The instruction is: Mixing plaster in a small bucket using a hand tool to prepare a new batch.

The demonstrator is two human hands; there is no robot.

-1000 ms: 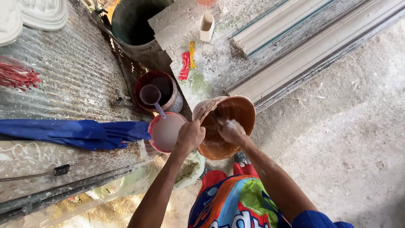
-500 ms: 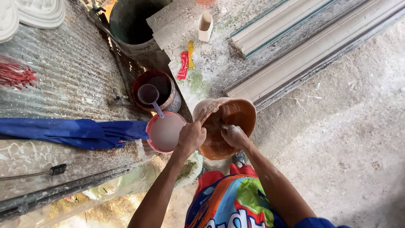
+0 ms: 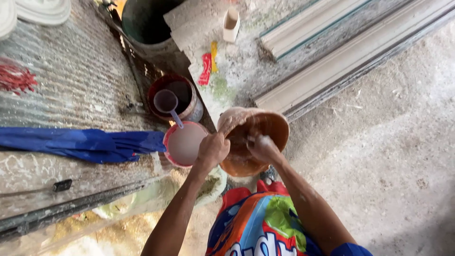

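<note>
Both hands on orange bowl [image 3: 265, 137]: left hand [image 3: 213, 149] grip clasps rim, right hand [image 3: 263, 148] grip unclear.

A brown, plaster-crusted bowl [image 3: 258, 142] sits tilted on the dusty ground, its open mouth facing up, its rim smeared white on the near-left side. Touching its left edge, a red-rimmed bucket [image 3: 182, 144] stands upright, filled with pale pinkish liquid.

Dusty concrete floor [image 3: 393, 156]: moulding strips [image 3: 332, 47], red bucket [image 3: 189, 102], dark tub [image 3: 147, 23].
</note>
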